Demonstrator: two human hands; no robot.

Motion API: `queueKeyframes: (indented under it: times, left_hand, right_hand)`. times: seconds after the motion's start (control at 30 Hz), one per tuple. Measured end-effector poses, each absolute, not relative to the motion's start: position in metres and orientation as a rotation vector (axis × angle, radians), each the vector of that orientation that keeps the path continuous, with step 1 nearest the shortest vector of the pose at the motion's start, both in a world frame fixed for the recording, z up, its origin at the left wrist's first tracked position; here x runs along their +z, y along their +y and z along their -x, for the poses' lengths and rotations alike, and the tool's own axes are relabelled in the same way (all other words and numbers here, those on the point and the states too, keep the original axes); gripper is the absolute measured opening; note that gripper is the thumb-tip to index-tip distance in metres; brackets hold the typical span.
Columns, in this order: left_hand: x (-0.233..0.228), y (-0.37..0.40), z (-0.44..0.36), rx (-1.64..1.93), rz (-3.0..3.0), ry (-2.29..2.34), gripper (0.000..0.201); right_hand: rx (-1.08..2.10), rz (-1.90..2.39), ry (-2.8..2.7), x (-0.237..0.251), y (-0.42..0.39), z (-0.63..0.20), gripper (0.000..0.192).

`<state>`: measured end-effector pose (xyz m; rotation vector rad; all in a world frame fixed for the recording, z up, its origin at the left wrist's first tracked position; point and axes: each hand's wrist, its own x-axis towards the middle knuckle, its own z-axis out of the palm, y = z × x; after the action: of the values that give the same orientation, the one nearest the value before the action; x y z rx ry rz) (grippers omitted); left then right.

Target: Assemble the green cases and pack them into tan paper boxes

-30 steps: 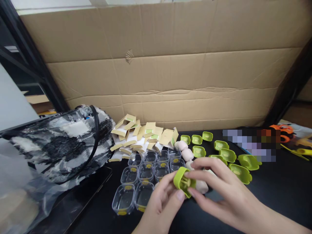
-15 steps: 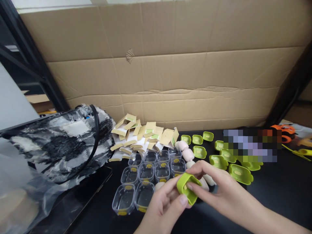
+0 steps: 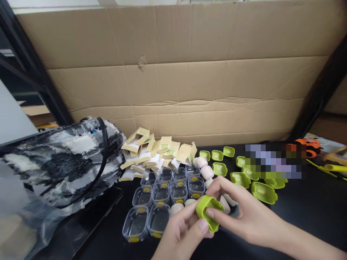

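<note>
A small green plastic tray with rounded corners (image 3: 204,207) is tilted between my two hands. My left hand (image 3: 180,233) grips its lower left side, thumb on the near rim. My right hand (image 3: 240,213) holds the other side, its thumb pressed inside the hollow and its forefinger over the far edge. Just left of my hands stand several clear plastic boxes (image 3: 135,224) with yellow face stickers. White rounded pieces (image 3: 207,172) lie behind and partly under my hands. More trays of the same green kind (image 3: 264,193) lie spread out to the right.
A heap of small opened cardboard boxes (image 3: 185,152) lies behind the clear boxes. At left are a black-and-white shaggy bag (image 3: 70,159) and a dark flat panel (image 3: 94,224). A large cardboard sheet (image 3: 176,79) closes off the back. An orange object (image 3: 309,147) sits at far right.
The view has shifted slightly, so the table things appear a little further left. Both hands keep hold of the green tray, which has tilted slightly; my right thumb stays inside it.
</note>
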<state>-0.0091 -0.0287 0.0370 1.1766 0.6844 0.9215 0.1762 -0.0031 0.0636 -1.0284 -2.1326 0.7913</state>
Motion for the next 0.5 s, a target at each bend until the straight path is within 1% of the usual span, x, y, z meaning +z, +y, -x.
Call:
queueKeyframes:
  times: [0.23, 0.33, 0.4, 0.47, 0.5]
  left_hand:
    - [0.032, -0.03, 0.01, 0.827, -1.178, 0.69, 0.052]
    - [0.029, -0.033, 0.008, 0.884, -1.128, 0.679, 0.053]
    - [0.03, -0.034, 0.006, 0.94, -1.097, 0.671, 0.049]
    - [0.035, -0.034, 0.006, 0.981, -1.043, 0.663, 0.046]
    - [0.038, -0.033, 0.007, 1.007, -1.016, 0.657, 0.045]
  right_hand:
    - [0.78, 1.168, -2.168, 0.055, -0.006, -0.174, 0.004]
    - [0.729, 1.19, -2.181, 0.049, -0.008, -0.172, 0.006]
    - [0.709, 1.154, -2.164, 0.052, -0.007, -0.172, 0.007]
    - [0.759, 1.052, -2.155, 0.061, -0.004, -0.176, 0.006]
    - [0.793, 0.99, -2.143, 0.068, -0.002, -0.18, 0.009]
